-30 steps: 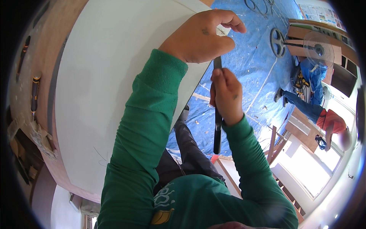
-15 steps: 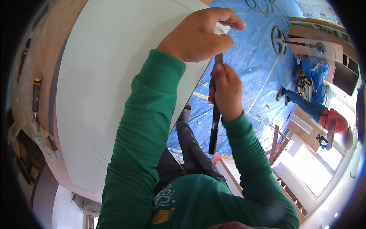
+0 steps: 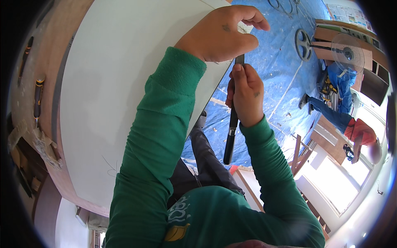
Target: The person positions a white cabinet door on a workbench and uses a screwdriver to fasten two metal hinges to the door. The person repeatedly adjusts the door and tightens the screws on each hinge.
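Work looks unfinished: the right hand (image 3: 250,97) clamps a long black bar (image 3: 230,144), the left hand (image 3: 221,35), thumb and fingers apart, rests over the flat white panel (image 3: 103,82).

The slim, dark tool (image 3: 229,145) is long and straight, its lower part glossy black. Gripped around mid-length, it slants slightly just beside the right edge of the white panel (image 3: 103,82), its upper end nearest that edge; contact is unclear. The panel is broad and flat, its surface pale and plain.
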Demonstrator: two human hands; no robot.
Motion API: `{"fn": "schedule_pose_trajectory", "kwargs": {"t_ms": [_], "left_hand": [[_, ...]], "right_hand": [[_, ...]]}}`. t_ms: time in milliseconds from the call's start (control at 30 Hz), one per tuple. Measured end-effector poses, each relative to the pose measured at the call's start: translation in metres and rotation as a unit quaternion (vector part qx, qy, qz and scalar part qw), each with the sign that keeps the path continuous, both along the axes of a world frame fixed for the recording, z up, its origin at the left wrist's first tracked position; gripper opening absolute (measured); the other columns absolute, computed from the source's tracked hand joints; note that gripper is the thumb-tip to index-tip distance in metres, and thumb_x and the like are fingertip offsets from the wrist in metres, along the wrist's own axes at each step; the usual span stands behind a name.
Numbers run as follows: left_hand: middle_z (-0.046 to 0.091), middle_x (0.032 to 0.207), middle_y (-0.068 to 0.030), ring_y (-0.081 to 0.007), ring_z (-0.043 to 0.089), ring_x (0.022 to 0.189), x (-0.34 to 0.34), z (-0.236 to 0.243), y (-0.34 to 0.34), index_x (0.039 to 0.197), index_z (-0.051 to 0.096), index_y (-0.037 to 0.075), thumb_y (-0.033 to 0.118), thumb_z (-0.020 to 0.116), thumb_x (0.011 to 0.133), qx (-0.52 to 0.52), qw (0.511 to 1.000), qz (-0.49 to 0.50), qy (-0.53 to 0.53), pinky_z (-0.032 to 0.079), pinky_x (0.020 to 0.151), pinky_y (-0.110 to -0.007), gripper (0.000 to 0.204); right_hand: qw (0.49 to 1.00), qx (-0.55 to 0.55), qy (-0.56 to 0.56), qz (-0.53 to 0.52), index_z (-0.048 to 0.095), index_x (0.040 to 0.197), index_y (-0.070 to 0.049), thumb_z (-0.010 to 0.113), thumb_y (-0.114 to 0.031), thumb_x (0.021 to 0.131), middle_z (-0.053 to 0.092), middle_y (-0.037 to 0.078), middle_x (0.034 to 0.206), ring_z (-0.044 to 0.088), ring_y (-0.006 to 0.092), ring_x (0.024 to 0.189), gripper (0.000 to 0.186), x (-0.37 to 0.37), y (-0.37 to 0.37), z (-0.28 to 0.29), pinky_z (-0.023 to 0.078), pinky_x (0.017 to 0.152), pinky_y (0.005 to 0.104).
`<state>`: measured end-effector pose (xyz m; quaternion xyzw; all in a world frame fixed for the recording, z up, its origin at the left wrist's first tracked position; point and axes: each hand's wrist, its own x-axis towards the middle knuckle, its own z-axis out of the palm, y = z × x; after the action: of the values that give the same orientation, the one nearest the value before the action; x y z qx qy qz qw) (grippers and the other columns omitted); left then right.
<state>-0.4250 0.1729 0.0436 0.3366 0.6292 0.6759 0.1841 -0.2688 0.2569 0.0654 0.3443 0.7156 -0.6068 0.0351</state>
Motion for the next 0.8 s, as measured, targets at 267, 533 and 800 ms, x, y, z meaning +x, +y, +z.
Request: {"fn": "schedule_pose_trajectory", "kwargs": {"t_ms": [267, 533, 800], "left_hand": [[0.069, 0.114, -0.0193, -0.029, 0.065, 0.11, -0.007, 0.026, -0.008, 0.115, 0.067, 0.0, 0.011, 0.058, 0.078, -0.031, 0.995, -0.057, -0.075, 0.05, 0.097, -0.037, 0.04], [0.069, 0.118, -0.0201, -0.0305, 0.065, 0.114, -0.009, 0.01, -0.005, 0.116, 0.067, 0.0, 0.012, 0.059, 0.078, 0.009, 0.998, -0.052, -0.018, 0.049, 0.101, -0.038, 0.041], [0.069, 0.119, -0.0201, -0.0312, 0.064, 0.115, -0.009, 0.012, -0.003, 0.117, 0.067, 0.0, 0.013, 0.059, 0.079, 0.003, 0.998, -0.052, -0.02, 0.049, 0.102, -0.038, 0.041]], "right_hand": [[1.0, 0.01, -0.004, -0.014, 0.053, 0.087, -0.004, 0.049, -0.025, 0.11, 0.047, 0.001, 0.051, 0.043, 0.0093, 0.038, 0.031, -0.001, -0.003, 0.002, 0.034, 0.037, 0.0281], [1.0, -0.024, -0.01, 0.009, 0.053, 0.086, -0.006, 0.05, -0.025, 0.109, 0.046, -0.001, 0.053, 0.045, 0.0074, 0.041, 0.03, 0.013, -0.005, 0.002, 0.036, 0.039, 0.0252], [0.999, -0.007, -0.024, 0.033, 0.055, 0.088, -0.005, 0.052, -0.025, 0.109, 0.049, -0.001, 0.055, 0.047, 0.0063, 0.045, 0.029, 0.04, -0.017, -0.004, 0.036, 0.042, 0.0255]]}}
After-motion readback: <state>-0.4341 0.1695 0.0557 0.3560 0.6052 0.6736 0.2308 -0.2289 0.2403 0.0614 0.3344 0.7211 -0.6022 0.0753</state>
